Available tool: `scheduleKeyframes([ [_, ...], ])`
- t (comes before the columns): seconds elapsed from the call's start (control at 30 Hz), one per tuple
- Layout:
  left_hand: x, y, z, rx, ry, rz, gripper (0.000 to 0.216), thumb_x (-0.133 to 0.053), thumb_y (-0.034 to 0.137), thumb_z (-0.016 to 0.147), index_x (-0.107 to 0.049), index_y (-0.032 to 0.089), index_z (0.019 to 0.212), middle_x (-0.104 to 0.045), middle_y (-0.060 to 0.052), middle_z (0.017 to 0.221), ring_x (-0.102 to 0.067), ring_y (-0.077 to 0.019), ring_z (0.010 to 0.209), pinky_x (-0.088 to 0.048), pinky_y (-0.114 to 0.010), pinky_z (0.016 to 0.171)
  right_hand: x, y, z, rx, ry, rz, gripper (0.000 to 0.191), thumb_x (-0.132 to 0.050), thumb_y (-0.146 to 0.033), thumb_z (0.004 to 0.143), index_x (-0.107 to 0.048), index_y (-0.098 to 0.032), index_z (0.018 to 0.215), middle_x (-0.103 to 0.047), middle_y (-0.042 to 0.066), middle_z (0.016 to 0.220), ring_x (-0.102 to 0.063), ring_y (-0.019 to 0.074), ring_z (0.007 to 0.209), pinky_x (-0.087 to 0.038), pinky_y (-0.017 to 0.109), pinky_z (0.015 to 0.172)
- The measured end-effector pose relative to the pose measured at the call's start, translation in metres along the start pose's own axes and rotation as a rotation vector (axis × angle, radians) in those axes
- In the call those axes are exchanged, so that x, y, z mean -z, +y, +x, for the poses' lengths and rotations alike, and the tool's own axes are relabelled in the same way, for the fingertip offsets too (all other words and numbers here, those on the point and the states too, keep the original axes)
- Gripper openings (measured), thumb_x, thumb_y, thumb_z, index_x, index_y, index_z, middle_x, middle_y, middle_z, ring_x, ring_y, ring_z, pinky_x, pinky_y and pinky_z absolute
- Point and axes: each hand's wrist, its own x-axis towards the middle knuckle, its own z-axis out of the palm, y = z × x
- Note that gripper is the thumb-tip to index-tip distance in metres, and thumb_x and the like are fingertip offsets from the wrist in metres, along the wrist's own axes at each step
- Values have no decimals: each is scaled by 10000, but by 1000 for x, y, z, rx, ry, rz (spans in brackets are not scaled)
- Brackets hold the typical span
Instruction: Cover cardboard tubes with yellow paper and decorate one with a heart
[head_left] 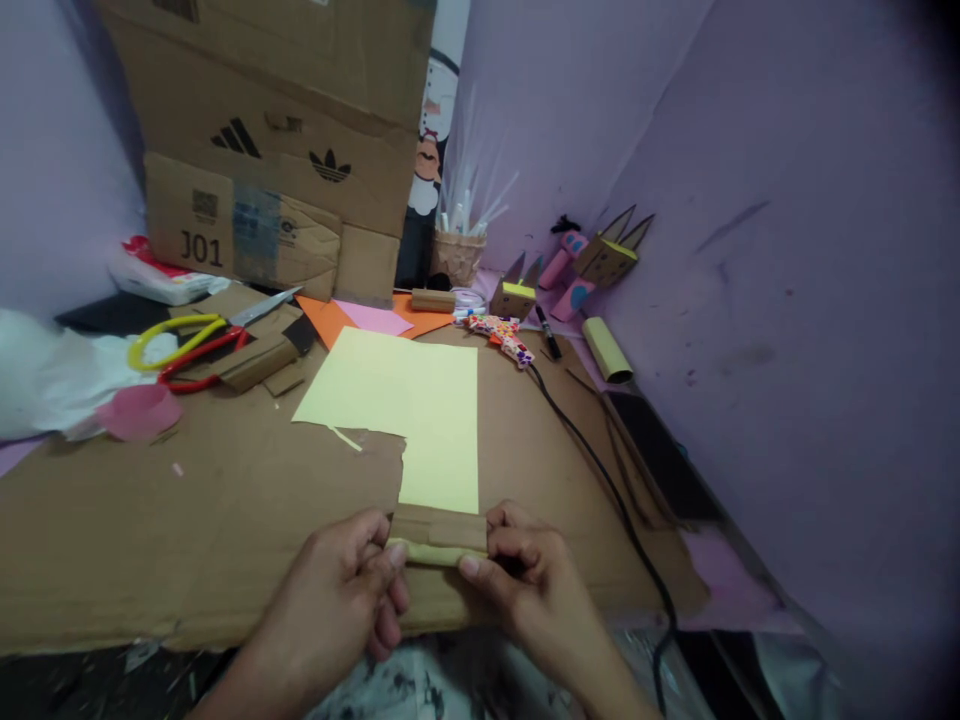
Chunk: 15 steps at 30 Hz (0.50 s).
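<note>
Between my two hands, close to the front edge of the cardboard sheet, is a cardboard tube [439, 527] with a strip of yellow paper [435, 553] along its near side. My left hand [349, 580] pinches the tube's left end, thumb on the paper. At the right end, my right hand [529, 570] grips it with the thumb pressing the paper's lower edge. Just beyond lies a yellow paper sheet [405, 390] with its lower left corner cut away. A thin yellow paper sliver [346, 438] rests beside that cutout.
Scissors [187, 345] with yellow and red handles lie at left by a pink tape roll [140, 411]. A patterned glue gun [501, 335] trails a black cable [600, 480] down the right side. A yellow-covered tube [606, 350] and a black marker [548, 333] lie near the wall.
</note>
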Motion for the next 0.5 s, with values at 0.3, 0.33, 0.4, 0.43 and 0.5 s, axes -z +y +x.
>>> scheduleKeyframes([
  [0.3,4,10,4,137,-174,16,349,-612,402,637,-476,178,868,-575,48,494,-475,-88,289,-401,-185,292,-1,0,1,8,16,24,258,-570,-244,726,-514,-161,488,-488,21,674,-481,150,666,-358,249,566],
  [0.33,3,8,5,137,-165,18,320,-591,396,652,-480,178,858,-567,51,488,-466,-85,280,-390,-181,283,-1,1,0,8,14,28,254,-571,-239,727,-520,-161,490,-491,22,680,-484,149,669,-360,248,566],
  [0.4,1,6,5,123,-140,25,267,-544,376,684,-484,177,853,-548,60,470,-440,-77,259,-351,-166,261,-1,1,0,5,6,37,250,-576,-235,727,-526,-161,493,-490,22,686,-487,149,676,-363,247,569],
  [0.43,0,5,5,114,-128,30,250,-524,363,697,-486,177,860,-538,66,459,-428,-74,250,-335,-159,253,-1,1,0,3,1,41,247,-577,-236,727,-532,-161,496,-490,22,687,-487,149,676,-365,248,571],
  [0.5,-1,4,5,110,-114,54,243,-497,345,708,-489,177,882,-526,74,438,-402,-70,235,-315,-152,243,-1,2,0,8,4,46,244,-579,-244,726,-541,-162,499,-487,20,678,-485,150,673,-365,248,568],
])
